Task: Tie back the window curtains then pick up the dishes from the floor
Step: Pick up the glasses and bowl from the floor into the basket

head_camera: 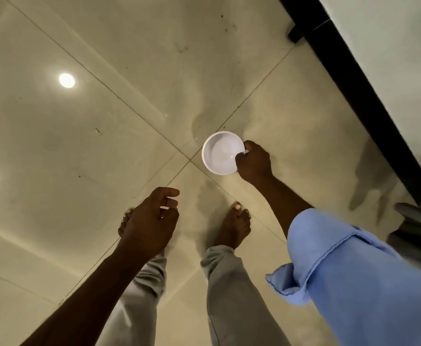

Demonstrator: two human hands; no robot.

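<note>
A small white bowl [220,152] is at the crossing of four glossy cream floor tiles, just ahead of my feet. My right hand [254,162] grips its right rim, thumb inside and fingers curled round the outside. Whether the bowl touches the floor I cannot tell. My left hand [150,222] hovers lower left, above my left foot, fingers loosely curled and holding nothing. No curtain is plainly in view.
A black skirting strip [354,78] and a pale wall [399,58] run along the upper right. Grey fabric [419,228] lies at the right edge. My bare feet [233,227] stand on the tiled floor [79,146], which reflects two ceiling lights.
</note>
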